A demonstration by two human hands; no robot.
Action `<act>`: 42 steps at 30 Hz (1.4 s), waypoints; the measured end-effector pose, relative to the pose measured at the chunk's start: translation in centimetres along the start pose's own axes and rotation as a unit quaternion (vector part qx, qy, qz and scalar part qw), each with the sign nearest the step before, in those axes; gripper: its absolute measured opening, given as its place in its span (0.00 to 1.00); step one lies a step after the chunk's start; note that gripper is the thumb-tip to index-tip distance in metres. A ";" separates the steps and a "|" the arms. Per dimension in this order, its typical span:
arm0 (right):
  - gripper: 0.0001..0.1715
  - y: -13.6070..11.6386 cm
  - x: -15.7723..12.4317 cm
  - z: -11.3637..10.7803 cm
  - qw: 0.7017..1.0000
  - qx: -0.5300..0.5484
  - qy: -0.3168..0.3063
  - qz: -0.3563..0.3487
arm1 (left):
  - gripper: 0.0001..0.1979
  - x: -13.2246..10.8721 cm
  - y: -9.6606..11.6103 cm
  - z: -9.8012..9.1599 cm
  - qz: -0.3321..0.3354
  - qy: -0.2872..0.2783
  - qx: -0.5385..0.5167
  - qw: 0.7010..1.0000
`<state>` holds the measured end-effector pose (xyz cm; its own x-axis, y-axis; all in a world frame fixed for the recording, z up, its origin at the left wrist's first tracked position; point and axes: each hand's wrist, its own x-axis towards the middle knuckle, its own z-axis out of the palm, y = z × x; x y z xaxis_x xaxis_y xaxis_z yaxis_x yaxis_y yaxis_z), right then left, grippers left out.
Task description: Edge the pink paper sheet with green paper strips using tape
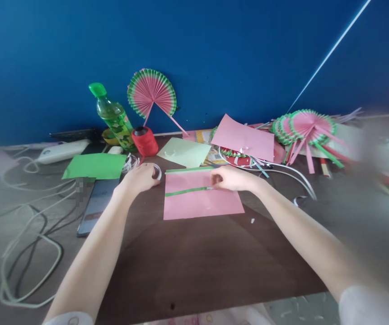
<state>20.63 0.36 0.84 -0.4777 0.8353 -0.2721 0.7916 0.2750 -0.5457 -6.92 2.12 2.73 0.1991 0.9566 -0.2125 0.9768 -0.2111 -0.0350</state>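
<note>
A pink paper sheet (201, 203) lies on the dark table, with one green strip (189, 170) along its far edge and another green strip (187, 191) across its middle. At the sheet's left, my left hand (140, 178) is closed on a small roll of white tape (158, 171). My right hand (230, 179) is over the sheet's right part, its fingers pinched at the right end of the middle strip. A small whitish piece shows by those fingertips; what they grip is too small to make out.
Behind stand a green bottle (114, 115), a red spool (145, 141) and a pleated fan (152, 92). More fans (307, 126) and a pink sheet (245, 137) lie at the back right. A phone (99, 205), green paper (94, 166) and cables (58, 253) are at left.
</note>
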 end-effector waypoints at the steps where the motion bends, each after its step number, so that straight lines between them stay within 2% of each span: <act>1: 0.03 0.0 0.0 0.0 1.000 0.002 0.014 -0.006 | 0.05 0.1 -0.2 0.1 0.010 -0.007 -0.021 1.000; 4: 0.05 -0.2 -0.1 -0.1 0.996 0.025 0.083 -0.034 | 0.03 0.1 -0.3 -0.3 0.032 0.014 -0.132 0.991; 6: 0.06 -0.7 -0.2 -0.2 0.987 0.063 0.136 -0.064 | 0.04 -0.1 0.2 -0.9 0.056 0.033 -0.257 0.964; 9: 0.06 -2.0 -0.4 -0.1 0.958 0.123 0.227 -0.126 | 0.11 -0.7 1.6 -1.7 0.113 0.064 -0.440 0.889; 11: 0.05 -2.8 -0.5 0.1 0.932 0.141 0.288 -0.170 | 0.15 -1.0 3.0 -1.8 0.133 0.072 -0.526 0.837; 15: 0.11 -4.1 -0.7 0.9 0.888 0.126 0.366 -0.250 | 0.17 -1.5 5.7 -1.2 0.162 0.022 -0.661 0.732; 18: 0.18 -4.5 -0.7 1.5 0.877 0.100 0.377 -0.282 | 0.19 -1.6 6.8 -0.6 0.183 -0.012 -0.710 0.680; 21: 0.20 -4.6 -0.7 1.7 0.876 0.102 0.375 -0.288 | 0.24 -1.7 7.2 -0.3 0.197 -0.029 -0.734 0.650; 24: 0.19 -4.5 -0.7 1.7 0.872 0.107 0.378 -0.293 | 0.25 -1.9 7.4 -0.5 0.191 -0.019 -0.743 0.642; 29: 0.15 -4.4 -0.8 1.6 0.867 0.123 0.379 -0.299 | 0.24 -2.5 7.9 -0.8 0.178 -0.008 -0.730 0.660; 35: 0.07 -4.5 -0.8 1.7 0.866 0.136 0.371 -0.306 | 0.24 -2.8 8.4 -1.0 0.165 0.005 -0.731 0.662; 38: 0.08 -4.6 -0.8 1.6 0.869 0.138 0.368 -0.302 | 0.24 -2.9 8.5 -1.0 0.156 0.008 -0.730 0.665; 42: 0.13 -4.5 -0.9 1.4 0.875 0.131 0.357 -0.301 | 0.25 -3.1 8.6 -0.9 0.144 0.020 -0.728 0.669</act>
<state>16.93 -2.29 2.41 -0.3440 0.6872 0.6399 0.3206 0.7265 -0.6078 0.93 -2.44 3.99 0.3698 0.9289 0.0221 -0.0689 0.0037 0.9976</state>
